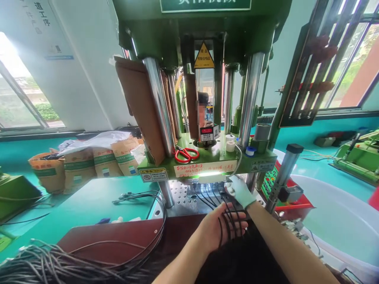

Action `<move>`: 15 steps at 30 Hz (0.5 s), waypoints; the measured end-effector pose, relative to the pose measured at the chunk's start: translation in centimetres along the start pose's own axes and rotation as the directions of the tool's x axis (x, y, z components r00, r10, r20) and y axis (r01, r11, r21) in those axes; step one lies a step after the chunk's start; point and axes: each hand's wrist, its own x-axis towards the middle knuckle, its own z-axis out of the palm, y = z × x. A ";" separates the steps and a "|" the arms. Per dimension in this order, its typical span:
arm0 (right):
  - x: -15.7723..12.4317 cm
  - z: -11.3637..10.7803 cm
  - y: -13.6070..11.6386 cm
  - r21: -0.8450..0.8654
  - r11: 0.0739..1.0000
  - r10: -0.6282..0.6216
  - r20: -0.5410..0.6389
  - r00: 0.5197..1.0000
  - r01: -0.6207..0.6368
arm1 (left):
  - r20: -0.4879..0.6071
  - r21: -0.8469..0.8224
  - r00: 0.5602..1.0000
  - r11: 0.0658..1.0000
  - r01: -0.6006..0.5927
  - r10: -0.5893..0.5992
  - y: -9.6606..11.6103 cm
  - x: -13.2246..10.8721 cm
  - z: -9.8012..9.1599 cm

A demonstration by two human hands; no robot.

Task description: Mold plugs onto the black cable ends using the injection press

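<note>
Centrally, just in front of the green press (207, 23), the bare left hand (220, 228) is loosely closed around a fan of black cables (227, 215), which run across its fingers and forward onto the perforated metal bed (180, 197) under the press. The right hand (240, 191), in a white glove, is tucked under the press's front edge at the far ends of those cables, fingers curled; whether it pinches one I cannot tell. On the press's green shelf lie red-handled scissors (186, 154), and right of them stand small tape rolls (229, 143). The shelf's front carries a white strip (204, 169) with red handwriting too small to read and a yellow warning sticker (154, 174); higher on the press hangs a yellow triangle label (203, 55) with Chinese characters. Left of the press sit brown paper sacks (79, 165) with green printed bands, and nearer lies a heap of loose cable (44, 264). Right of the press is a white tub (334, 221)
</note>
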 end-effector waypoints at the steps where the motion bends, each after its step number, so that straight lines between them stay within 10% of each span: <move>1: -0.6 0.0 0.0 0.054 0.998 0.041 0.014 0.999 -0.042 | -0.039 -0.022 0.999 1.000 -0.004 0.003 -0.6 -0.5 0.5; 9: -4.8 0.9 -0.5 0.323 0.929 0.182 0.031 0.983 -0.182 | -0.238 -0.223 0.971 0.971 -0.087 0.033 -3.2 -4.3 1.7; 15: -5.5 0.8 -0.2 0.396 0.905 0.181 -0.033 0.983 -0.153 | -0.039 -0.081 0.999 0.996 -0.035 0.032 -6.7 -8.5 1.6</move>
